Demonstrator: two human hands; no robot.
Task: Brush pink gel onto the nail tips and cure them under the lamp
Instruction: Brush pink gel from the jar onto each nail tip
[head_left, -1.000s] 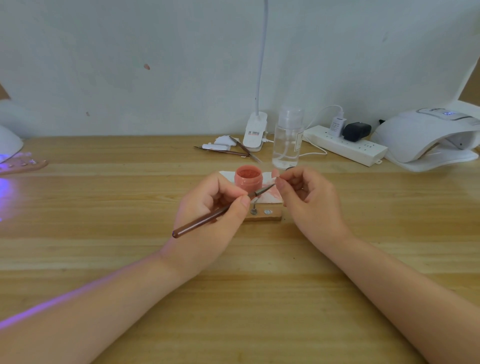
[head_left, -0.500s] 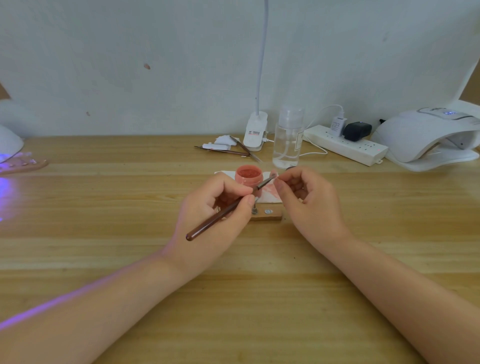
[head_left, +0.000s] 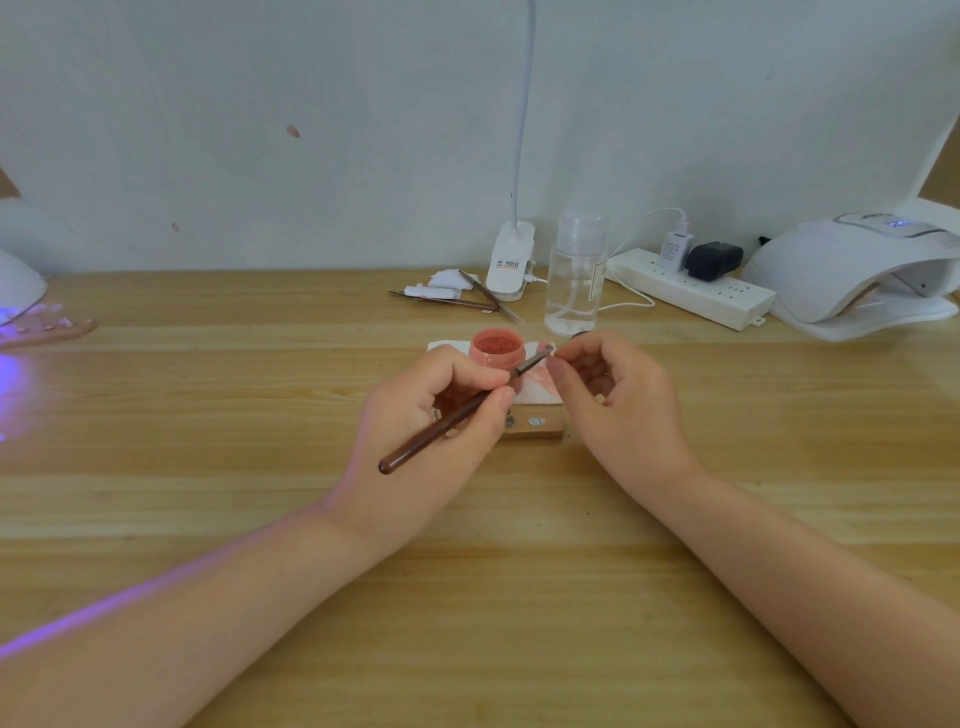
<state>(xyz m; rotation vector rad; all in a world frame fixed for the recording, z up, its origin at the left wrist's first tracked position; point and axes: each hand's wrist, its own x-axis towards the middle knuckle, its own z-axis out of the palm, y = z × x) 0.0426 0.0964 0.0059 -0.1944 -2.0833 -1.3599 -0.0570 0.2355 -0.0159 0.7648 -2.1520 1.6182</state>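
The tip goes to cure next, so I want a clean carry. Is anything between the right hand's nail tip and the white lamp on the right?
Partly. The clear bottle and power strip stand behind the right hand, toward the lamp. Bare table lies nearer.

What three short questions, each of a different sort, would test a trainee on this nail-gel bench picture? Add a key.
1. True or false: the left hand holds the brush with its tip pointing toward the right hand.
2. Which item stands behind the open pink gel jar? A: clear pump bottle; B: a kettle; C: a stack of books.
3. Fill in: the white nail lamp at the far right sits beside a white power ____.

Key: 1 true; 2 A; 3 strip.
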